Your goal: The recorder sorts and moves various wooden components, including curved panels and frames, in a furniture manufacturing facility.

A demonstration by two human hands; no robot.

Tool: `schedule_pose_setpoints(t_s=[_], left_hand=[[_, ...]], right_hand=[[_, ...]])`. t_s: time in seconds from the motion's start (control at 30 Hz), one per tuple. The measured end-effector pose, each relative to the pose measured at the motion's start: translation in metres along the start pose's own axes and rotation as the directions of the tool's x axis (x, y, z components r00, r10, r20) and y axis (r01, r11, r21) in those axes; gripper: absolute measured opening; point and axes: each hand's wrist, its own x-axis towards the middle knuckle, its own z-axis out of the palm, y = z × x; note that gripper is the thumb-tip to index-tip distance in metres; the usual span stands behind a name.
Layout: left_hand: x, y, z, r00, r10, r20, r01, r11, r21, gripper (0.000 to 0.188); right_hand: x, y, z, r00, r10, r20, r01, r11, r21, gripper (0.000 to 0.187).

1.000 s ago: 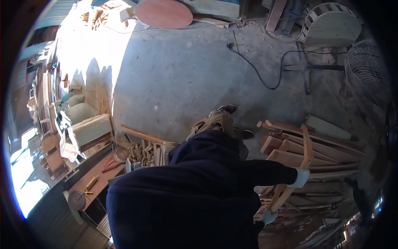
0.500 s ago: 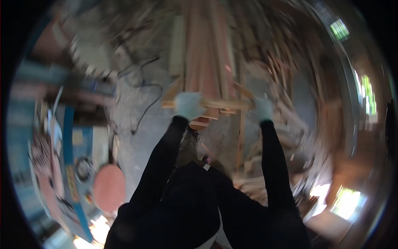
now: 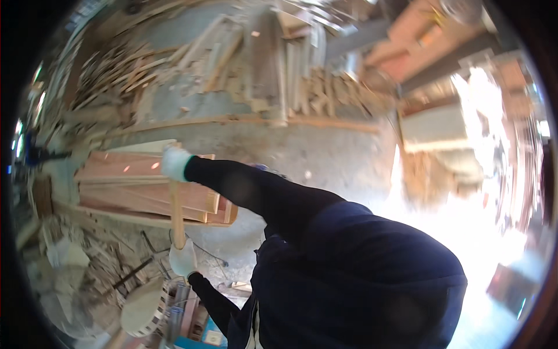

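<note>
A narrow wooden bar (image 3: 176, 212) spans the space between my two gloved hands. My right hand (image 3: 175, 163) is closed round its upper end in the picture, and my left hand (image 3: 183, 259) is closed at the lower end. Both gloves are pale with a green cuff edge, and motion blur softens the fingers. Just beyond the bar lies a stack of long reddish-brown boards (image 3: 128, 186), their uneven ends toward me. From this angle I cannot tell whether the bar touches the stack.
Loose strips and offcuts (image 3: 125, 75) litter the concrete floor at the far side. A long thin batten (image 3: 232, 118) lies across it. Below the boards are a dark cable (image 3: 209, 256), scrap wood and a round pale drum-like thing (image 3: 142, 311). Strong light glares at right.
My view has swung to the right, so the board stack and my arms now lie toward the left. Both hands still hold the wooden bar.
</note>
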Motion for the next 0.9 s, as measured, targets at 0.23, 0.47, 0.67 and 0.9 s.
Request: schedule_pose_setpoints(t_s=[0.23,0.47,0.67,0.9], left_hand=[[-0.133,0.027,0.035,0.994,0.107,-0.004,-0.106,0.990,0.091,0.050],[-0.278,0.064,0.060,0.998,0.042,-0.037,-0.037,0.992,0.124,0.051],[-0.411,0.058,0.110,0.975,0.025,-0.222,-0.001,0.994,0.105,0.062],[-0.595,0.090,0.133,0.852,-0.050,-0.522,0.000,0.995,-0.095,0.046]], right_hand=[[-0.156,0.005,-0.026,0.998,0.006,-0.059,-0.004,0.999,0.035,0.017],[-0.316,0.014,-0.054,0.992,0.062,-0.112,-0.055,0.996,0.064,0.012],[-0.448,0.011,-0.100,0.995,-0.103,-0.015,0.103,0.995,-0.005,0.018],[-0.621,0.003,-0.136,0.885,-0.363,-0.291,0.395,0.917,0.056,0.025]])
